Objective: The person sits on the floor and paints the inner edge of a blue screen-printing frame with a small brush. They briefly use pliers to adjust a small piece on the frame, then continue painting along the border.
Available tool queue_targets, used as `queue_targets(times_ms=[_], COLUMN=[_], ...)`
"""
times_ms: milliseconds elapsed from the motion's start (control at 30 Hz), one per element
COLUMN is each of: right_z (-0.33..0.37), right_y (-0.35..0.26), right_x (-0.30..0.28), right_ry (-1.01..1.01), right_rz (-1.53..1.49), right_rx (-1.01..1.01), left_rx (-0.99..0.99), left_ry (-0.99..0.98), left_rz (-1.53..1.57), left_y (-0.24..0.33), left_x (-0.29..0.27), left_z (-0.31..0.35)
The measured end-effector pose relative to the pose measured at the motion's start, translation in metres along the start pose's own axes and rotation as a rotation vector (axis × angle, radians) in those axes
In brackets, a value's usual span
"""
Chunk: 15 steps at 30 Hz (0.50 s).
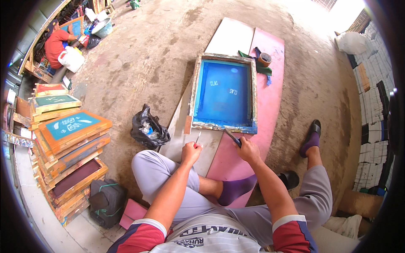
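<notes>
A wooden screen-printing frame (254, 97) with blue mesh lies on long boards in front of me; small pale lettering shows on the mesh. My left hand (192, 152) is closed around a slim red-handled tool (198, 136) with a thin metal shaft pointing up toward the frame's near edge. In my right hand (248, 150) I grip a dark-handled, flat-bladed tool (233, 138). Its tip is at the frame's near rim; whether it touches the wood I cannot tell. A brown tape roll (265, 58) rests on dark cloth strips (263, 70) beside the frame's far right corner.
A black plastic bag (148, 126) of scraps sits left of the boards. Stacked printing frames (74, 126) rise at the left, with a dark bundle (107, 202) near them. Another person (59, 46) sits far left. Piled white material (373, 114) lines the right; a loose sandal (288, 179) lies near my right forearm.
</notes>
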State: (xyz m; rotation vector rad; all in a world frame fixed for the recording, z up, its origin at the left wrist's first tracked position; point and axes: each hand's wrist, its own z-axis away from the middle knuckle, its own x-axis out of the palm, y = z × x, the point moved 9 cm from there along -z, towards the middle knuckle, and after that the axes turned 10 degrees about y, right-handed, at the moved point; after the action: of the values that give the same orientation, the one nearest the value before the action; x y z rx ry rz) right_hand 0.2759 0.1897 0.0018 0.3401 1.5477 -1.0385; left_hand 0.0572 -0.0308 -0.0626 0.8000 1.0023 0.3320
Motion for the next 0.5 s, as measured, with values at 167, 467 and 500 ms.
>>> queue_targets(times_ms=[167,467,500], right_z=[0.027,0.051,0.051], right_y=[-0.031,-0.080,-0.080], right_x=[0.020,0.073,0.075], right_ry=[-0.169,-0.455,-0.461], right_rz=[-0.062,-0.190,-0.209], right_rx=[-0.054,-0.088,-0.106], left_rx=[-0.052,-0.554,-0.536], left_ry=[0.034,-0.301,-0.259], left_rz=[-0.061,0.589,0.580], left_y=[-0.008,-0.024,-0.028], left_x=[-0.010,0.020,0.016], left_z=[-0.004,0.007,0.004])
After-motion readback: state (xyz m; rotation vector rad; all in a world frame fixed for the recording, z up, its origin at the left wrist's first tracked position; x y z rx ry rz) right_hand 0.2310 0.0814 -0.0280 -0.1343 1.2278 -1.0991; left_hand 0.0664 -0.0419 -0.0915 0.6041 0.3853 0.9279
